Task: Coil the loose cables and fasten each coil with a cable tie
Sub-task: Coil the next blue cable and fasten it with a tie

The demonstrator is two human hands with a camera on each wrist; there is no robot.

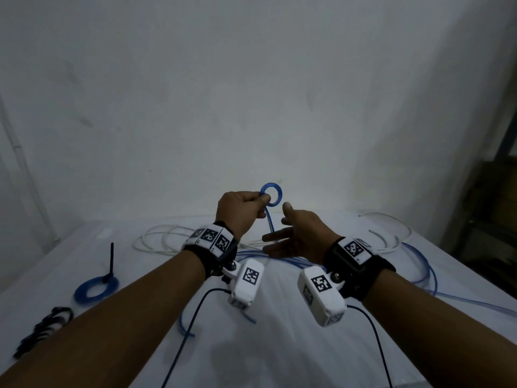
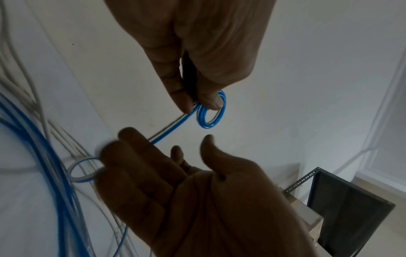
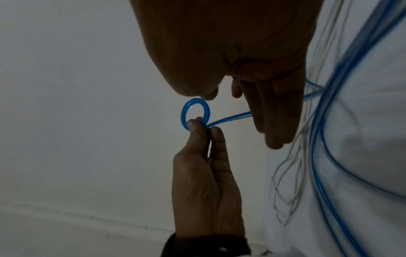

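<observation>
Right now my left hand point(image 1: 242, 213) pinches the small blue coil point(image 1: 271, 195) upright above the table point(image 1: 279, 345). Its free blue cable point(image 1: 269, 219) drops from the pinch down toward my right hand point(image 1: 299, 236), spread and empty just beside, best placed to feed the next loop.

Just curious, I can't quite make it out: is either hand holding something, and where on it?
The left hand pinches a small blue cable coil at its lower edge, where the strand leaves it. The right hand is open, holding nothing.
</observation>
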